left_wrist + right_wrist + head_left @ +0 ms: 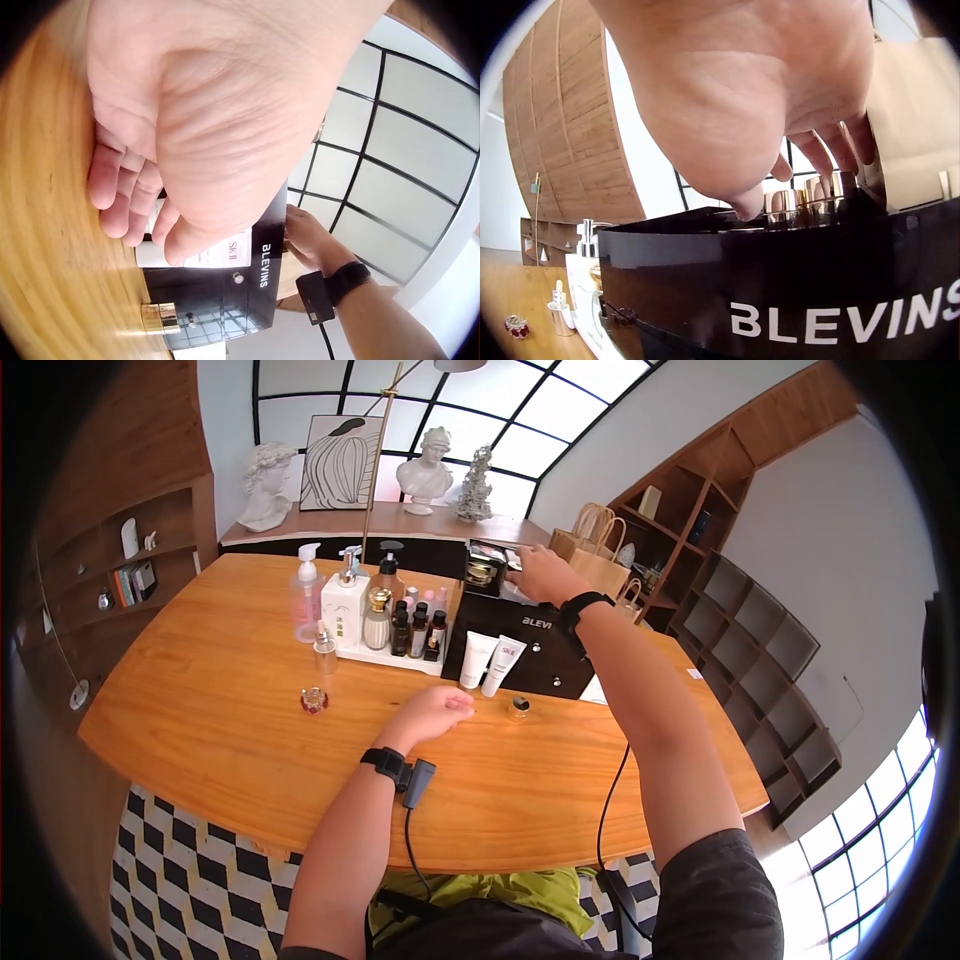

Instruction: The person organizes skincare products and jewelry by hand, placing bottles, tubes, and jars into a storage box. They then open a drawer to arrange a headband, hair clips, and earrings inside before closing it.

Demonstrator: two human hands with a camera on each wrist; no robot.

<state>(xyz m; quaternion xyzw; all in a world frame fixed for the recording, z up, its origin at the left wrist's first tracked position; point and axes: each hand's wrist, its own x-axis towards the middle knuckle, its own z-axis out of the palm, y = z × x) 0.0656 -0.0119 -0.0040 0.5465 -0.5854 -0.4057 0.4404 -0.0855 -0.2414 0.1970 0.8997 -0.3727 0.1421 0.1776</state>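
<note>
My right hand (pixel 546 576) is over the top of a black BLEVINS cosmetics box (pixel 520 622). In the right wrist view its fingers reach down behind gold-capped containers (pixel 829 187) in the top compartment, while the thumb (pixel 748 204) hangs apart at the near side. My left hand (pixel 432 717) rests on the wooden table with its fingers loosely bent and holds nothing. Two white tubes (pixel 490 663) lean against the box front, beyond the left fingers. To their right stands a small gold-lidded jar (pixel 517 708).
Left of the box, a white tray (pixel 390 658) carries pump bottles, dark bottles and a gold-capped bottle. A pink pump bottle (pixel 307 595), a small clear bottle (pixel 325 652) and a red-and-gold ornament (pixel 314 701) stand further left. Paper bags (pixel 597 568) stand behind my right hand.
</note>
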